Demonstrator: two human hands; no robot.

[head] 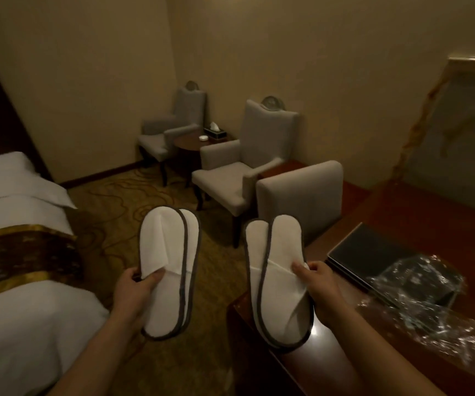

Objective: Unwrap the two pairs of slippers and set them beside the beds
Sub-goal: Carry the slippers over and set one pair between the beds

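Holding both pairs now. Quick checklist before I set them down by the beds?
1. Wrapping off: ok. The left pair and right pair are bare; the plastic wrap lies on the desk.
2. Grip, left hand: ok, thumb pinches the left pair.
3. Grip, right hand: ok, thumb pinches the right pair.
4. Landing spot: ok, the carpet beside the bed shows nothing in the way.
5. Second bed: cannot tell, only one in view.

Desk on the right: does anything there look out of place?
Yes. Crumpled clear wrap lies loose on the desk, partly over a dark folder; it looks like litter from unwrapping.
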